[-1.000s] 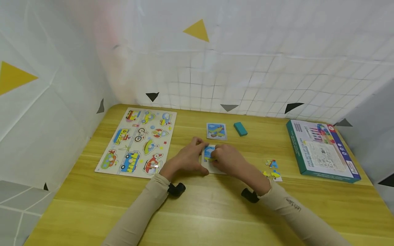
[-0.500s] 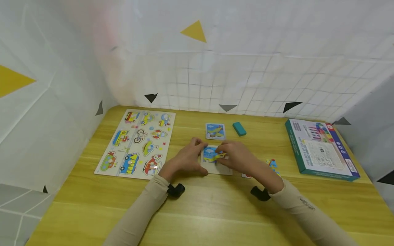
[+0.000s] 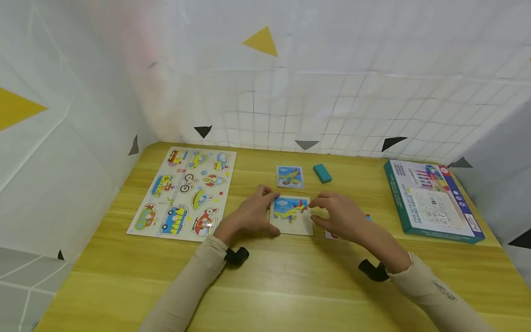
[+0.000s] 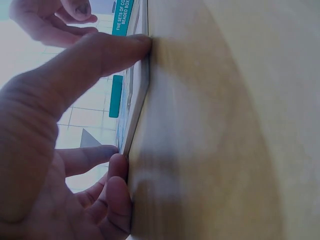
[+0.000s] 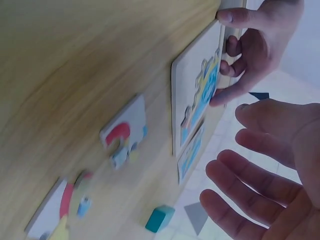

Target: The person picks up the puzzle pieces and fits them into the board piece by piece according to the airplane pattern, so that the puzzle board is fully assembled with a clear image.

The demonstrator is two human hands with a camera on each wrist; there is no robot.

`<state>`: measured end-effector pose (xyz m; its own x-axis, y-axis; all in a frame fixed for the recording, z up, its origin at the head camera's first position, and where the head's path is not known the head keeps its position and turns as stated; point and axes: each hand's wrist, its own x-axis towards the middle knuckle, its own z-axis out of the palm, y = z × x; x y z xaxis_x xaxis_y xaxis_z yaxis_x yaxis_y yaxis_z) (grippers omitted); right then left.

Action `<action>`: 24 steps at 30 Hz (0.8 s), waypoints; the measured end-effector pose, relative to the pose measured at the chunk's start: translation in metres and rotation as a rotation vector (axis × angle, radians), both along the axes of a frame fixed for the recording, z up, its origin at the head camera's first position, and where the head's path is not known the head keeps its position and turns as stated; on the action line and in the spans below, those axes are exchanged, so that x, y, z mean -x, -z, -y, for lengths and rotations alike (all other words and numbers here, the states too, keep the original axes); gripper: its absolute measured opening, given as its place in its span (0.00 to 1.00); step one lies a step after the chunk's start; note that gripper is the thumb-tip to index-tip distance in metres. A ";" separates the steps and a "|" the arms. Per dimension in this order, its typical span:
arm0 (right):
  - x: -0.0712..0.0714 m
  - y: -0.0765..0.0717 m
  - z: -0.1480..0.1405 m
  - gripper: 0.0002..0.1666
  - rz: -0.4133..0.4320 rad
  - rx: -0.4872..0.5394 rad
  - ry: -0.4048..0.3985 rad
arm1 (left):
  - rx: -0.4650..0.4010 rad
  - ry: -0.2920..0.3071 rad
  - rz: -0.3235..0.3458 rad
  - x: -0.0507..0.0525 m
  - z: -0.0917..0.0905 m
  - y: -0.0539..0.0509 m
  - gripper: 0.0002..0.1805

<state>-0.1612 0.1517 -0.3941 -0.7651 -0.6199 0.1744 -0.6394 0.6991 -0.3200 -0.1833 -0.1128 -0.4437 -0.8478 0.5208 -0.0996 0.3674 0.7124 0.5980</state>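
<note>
A yellow-brown wooden table (image 3: 232, 302) is filling the near part of the room, and pale light is shining on its top. A white far wall (image 3: 340, 50) is standing behind it, and thin dark lines are making squares there. A yellow triangle (image 3: 262, 42) is sitting high on that wall, while a gray triangle (image 3: 307, 145) is sitting low, near the table's far edge. A pale left wall (image 3: 87, 152) is showing some creases. On the right, a gray wall (image 3: 508, 157) is looking darker.
</note>
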 end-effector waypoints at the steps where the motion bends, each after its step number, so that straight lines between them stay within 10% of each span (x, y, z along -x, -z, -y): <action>1: -0.001 -0.001 -0.003 0.14 -0.007 -0.002 0.006 | -0.002 0.000 0.001 0.000 0.000 0.000 0.59; 24: -0.005 -0.004 -0.050 0.16 -0.004 -0.054 0.130 | -0.014 0.009 -0.001 0.000 -0.001 0.001 0.58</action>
